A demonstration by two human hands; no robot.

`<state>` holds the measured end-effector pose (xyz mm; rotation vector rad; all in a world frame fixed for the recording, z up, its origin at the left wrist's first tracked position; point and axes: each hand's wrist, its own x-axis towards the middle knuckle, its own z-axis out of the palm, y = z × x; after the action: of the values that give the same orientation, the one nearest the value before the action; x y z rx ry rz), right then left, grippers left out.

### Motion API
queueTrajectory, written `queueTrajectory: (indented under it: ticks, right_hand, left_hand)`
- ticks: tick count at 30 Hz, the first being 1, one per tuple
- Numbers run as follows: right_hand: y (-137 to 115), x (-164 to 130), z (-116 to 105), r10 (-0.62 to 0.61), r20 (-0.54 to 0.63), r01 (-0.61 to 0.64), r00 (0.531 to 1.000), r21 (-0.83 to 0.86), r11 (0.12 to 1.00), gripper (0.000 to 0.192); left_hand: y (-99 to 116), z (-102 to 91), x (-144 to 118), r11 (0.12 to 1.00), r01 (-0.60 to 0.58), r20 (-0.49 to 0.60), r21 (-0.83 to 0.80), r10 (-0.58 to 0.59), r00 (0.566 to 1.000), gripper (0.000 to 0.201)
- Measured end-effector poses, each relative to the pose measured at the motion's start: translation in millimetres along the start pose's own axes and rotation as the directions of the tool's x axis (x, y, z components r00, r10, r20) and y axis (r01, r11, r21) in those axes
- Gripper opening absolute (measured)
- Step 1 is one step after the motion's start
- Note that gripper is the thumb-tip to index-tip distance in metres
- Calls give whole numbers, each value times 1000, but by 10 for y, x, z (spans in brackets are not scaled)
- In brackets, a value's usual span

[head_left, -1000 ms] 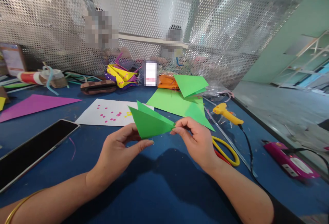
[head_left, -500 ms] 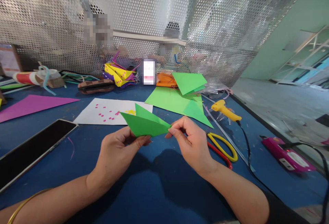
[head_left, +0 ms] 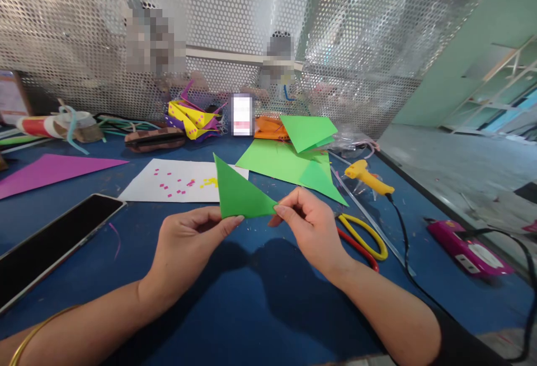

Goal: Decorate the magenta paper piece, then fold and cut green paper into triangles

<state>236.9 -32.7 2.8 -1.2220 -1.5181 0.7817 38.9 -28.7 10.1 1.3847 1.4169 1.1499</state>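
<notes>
Between my two hands a folded green paper point(head_left: 238, 193) is held up above the blue table point(head_left: 247, 310). It shows as a triangle with its tall point at the upper left. My left hand point(head_left: 191, 245) pinches the lower left edge, thumb in front and fingers behind. At the narrow right tip, my right hand point(head_left: 308, 226) grips the paper between thumb and fingers. Behind it lies a white sheet point(head_left: 145, 184) with small pink and yellow paper bits, partly covered by the green paper. Scissors point(head_left: 363, 237) with yellow and red handles lie beside my right hand.
A dark-screened phone point(head_left: 54, 248) lies left, near a purple paper triangle point(head_left: 59, 173). Further back are green sheets point(head_left: 272, 159), yellow-and-purple folded papers point(head_left: 193, 120) and a lit screen point(head_left: 242, 114). On the right are a yellow glue gun point(head_left: 369, 178) and a magenta power strip point(head_left: 467, 248) with cables.
The two flaps of the green paper, apart before, now lie together as one triangle with its point raised. My left hand has shifted slightly left; my right hand keeps its grip on the tip.
</notes>
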Motion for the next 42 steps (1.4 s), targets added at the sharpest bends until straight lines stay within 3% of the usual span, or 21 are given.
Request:
queueTrajectory:
  ticks: [5,9,24,28,34,42]
  right_hand:
    - [0,2,52,85,-11,-83,996,84,993,16]
    - [-14,-5,61,86,-51,-81,995,78,994,16]
    - [-25,-24,71,121,-43,-114,992,126,985,16]
    - [-32,-20,74,131,-50,-124,990,123,985,16]
    - [-34,-25,83,142,-57,-133,988,129,983,15]
    - [-35,-31,55,47,-50,-44,998,71,996,15]
  left_hand:
    - [-56,38,40,967,129,30,-218,-126,992,22]
    - [-95,49,48,929,162,55,-332,-152,987,25]
    - [-74,32,67,924,163,95,-346,-138,986,28]
    - [-60,41,84,909,161,114,-385,-126,985,45]
    - [-110,28,84,939,146,95,-311,-122,988,19]
    - [-87,24,75,937,191,194,-293,-137,971,17]
